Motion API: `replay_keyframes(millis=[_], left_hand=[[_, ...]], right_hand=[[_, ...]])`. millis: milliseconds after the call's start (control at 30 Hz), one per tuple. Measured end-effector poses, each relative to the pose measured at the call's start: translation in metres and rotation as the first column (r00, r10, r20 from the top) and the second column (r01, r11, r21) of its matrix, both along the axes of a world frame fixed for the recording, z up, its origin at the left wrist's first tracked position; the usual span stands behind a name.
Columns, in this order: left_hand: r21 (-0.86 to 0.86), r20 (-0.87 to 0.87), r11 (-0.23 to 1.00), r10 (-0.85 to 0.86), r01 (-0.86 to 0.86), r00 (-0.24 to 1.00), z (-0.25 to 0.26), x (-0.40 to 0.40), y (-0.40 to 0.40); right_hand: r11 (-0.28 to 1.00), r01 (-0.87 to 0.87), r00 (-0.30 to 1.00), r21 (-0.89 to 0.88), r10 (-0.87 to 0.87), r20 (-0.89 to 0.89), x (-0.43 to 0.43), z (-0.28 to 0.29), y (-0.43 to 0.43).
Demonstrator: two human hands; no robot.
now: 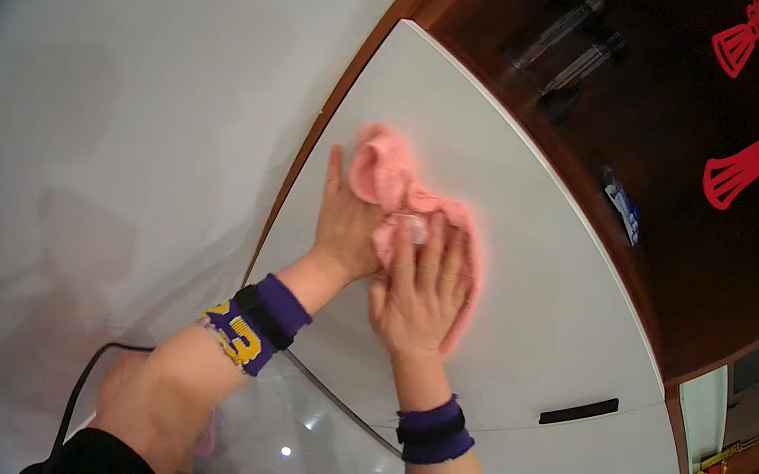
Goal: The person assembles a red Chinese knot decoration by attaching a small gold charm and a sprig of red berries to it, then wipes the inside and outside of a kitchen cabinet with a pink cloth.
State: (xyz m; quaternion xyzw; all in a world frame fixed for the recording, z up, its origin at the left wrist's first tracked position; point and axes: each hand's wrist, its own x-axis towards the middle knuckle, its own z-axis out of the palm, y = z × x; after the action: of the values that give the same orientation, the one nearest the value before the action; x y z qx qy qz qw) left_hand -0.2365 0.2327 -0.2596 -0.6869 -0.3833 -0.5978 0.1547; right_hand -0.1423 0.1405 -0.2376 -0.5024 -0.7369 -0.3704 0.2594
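Observation:
A pink cloth (380,169) lies bunched and crumpled against a white cabinet door (547,282). My right hand (421,294) presses on it with fingers stretched out, keeping the cloth flat against the panel. A small white tag (415,228) shows on the cloth by the fingertips. To its left, my left hand (348,231) is at the cloth's bunched end, one finger pointing up along the door. Folds hide its other fingers. Each wrist wears a purple band with a black strap.
A brown wooden frame edges the door beside a pale wall (170,86). In the dark brown shelf recess (613,293) are clear bottle-like objects and a small packet (621,206). Red tassel decorations (742,168) show at upper right. A black handle (579,411) marks the cabinet front; a black cable (85,375) runs at lower left.

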Motion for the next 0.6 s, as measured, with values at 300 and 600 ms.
replay_keyframes(millis=[300, 600], left_hand=[[-0.482, 0.448, 0.809, -0.102, 0.336, 0.888, -0.147, 0.002, 0.005], [-0.646, 0.195, 0.755, 0.018, 0.115, 0.981, -0.251, 0.029, -0.048]], right_hand=[[0.942, -0.135, 0.983, -0.307, 0.167, 0.079, -0.001, -0.1, 0.019], [0.725, -0.123, 0.979, -0.677, 0.2, 0.036, 0.021, -0.174, -0.003]])
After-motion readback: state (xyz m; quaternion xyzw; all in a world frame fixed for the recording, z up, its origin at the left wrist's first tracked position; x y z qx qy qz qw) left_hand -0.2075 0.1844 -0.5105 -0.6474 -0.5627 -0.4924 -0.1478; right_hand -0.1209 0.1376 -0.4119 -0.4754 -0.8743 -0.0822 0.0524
